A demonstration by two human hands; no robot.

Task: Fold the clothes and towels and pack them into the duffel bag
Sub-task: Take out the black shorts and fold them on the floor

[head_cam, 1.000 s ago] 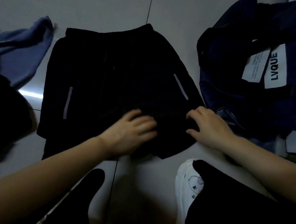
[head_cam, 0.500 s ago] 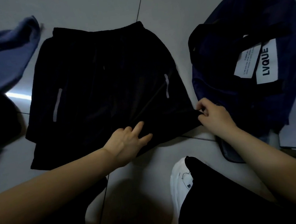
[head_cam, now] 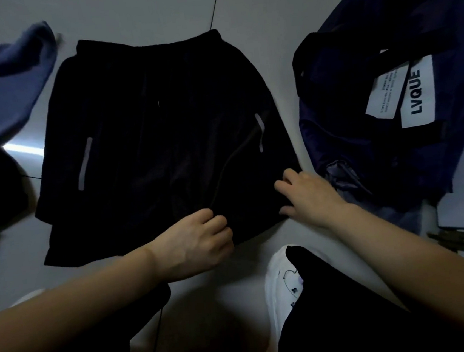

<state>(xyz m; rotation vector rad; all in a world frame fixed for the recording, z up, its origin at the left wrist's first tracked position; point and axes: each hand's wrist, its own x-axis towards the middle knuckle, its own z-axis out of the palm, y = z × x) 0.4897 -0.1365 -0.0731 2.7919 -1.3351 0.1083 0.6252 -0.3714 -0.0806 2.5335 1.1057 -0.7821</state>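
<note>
Shorts (head_cam: 163, 131) lay flat on the floor (head_cam: 265, 14) left of the bag (head_cam: 395, 158); left hand (head_cam: 195, 242) fingers pinched their hem, right hand (head_cam: 310, 193) fingers spread, pressing the hem corner.

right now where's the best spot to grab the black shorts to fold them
Grip the black shorts at the right leg's hem corner, from the near right side. They lie flat, waistband far, hems near. The right hand rests on that corner; the left hand pinches the hem at the middle.
</note>
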